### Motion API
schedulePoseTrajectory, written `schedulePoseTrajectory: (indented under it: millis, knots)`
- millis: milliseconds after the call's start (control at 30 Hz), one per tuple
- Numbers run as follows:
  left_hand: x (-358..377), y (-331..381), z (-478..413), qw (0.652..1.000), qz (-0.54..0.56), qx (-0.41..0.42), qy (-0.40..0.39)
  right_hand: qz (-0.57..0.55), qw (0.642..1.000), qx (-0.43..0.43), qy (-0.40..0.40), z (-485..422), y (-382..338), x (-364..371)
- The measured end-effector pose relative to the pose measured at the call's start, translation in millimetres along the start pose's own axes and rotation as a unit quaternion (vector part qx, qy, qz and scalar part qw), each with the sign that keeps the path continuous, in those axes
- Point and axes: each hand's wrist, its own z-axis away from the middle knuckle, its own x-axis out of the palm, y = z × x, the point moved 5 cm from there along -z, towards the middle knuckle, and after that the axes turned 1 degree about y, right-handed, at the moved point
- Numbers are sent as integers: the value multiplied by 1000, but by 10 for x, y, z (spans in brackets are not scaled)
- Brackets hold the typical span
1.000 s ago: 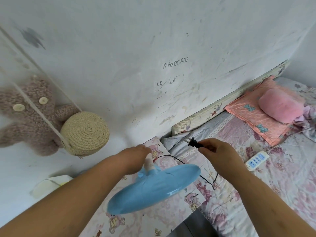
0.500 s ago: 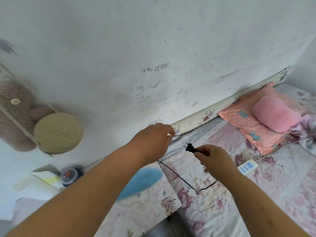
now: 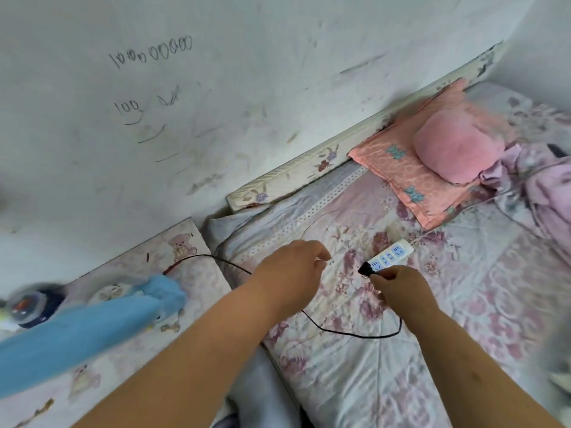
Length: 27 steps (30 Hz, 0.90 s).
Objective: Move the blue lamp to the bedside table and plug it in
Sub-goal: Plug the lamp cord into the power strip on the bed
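Note:
The blue lamp [image 3: 77, 332] stands on the bedside table [image 3: 185, 251], which is covered in a pink teddy-bear print, at the lower left. Its black cord [image 3: 349, 333] runs from the lamp across the bed. My right hand [image 3: 398, 288] pinches the black plug [image 3: 366, 268] right at the near end of the white power strip [image 3: 391, 257] lying on the bed. My left hand [image 3: 293, 273] hovers over the bed beside it with fingers loosely curled; whether it pinches anything is not visible.
A scribbled white wall rises behind the table and bed. A pink pillow [image 3: 414, 177] with a fluffy pink cushion [image 3: 457, 146] lies at the bed's head, crumpled pink fabric [image 3: 540, 180] at the right. A dark round container [image 3: 29, 307] sits at the table's left.
The view has swung right and down. My left hand let go of the lamp, now standing on the table, and moved over the bed. My right hand carried the plug to the power strip.

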Motion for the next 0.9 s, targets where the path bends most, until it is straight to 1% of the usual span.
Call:
schedulePoseTrajectory:
  millis: [100, 233, 367, 633, 900]
  knots:
    - [383, -117, -174, 998, 11, -42, -35, -6, 999, 35, -2, -256, 347, -17]
    - [833, -288, -345, 993, 32, -89, -69, 25, 997, 71, 2, -619, 688, 1]
    - [1145, -413, -488, 988, 51, -115, -88, 92, 993, 69, 3, -1022, 866, 36]
    - [1401, -682, -758, 980, 78, -158, -89, 178, 978, 100, -31, -1672, 1134, 200]
    - [1612, -885, -911, 972, 88, -186, -109, 240, 967, 77, -39, -1993, 1192, 288]
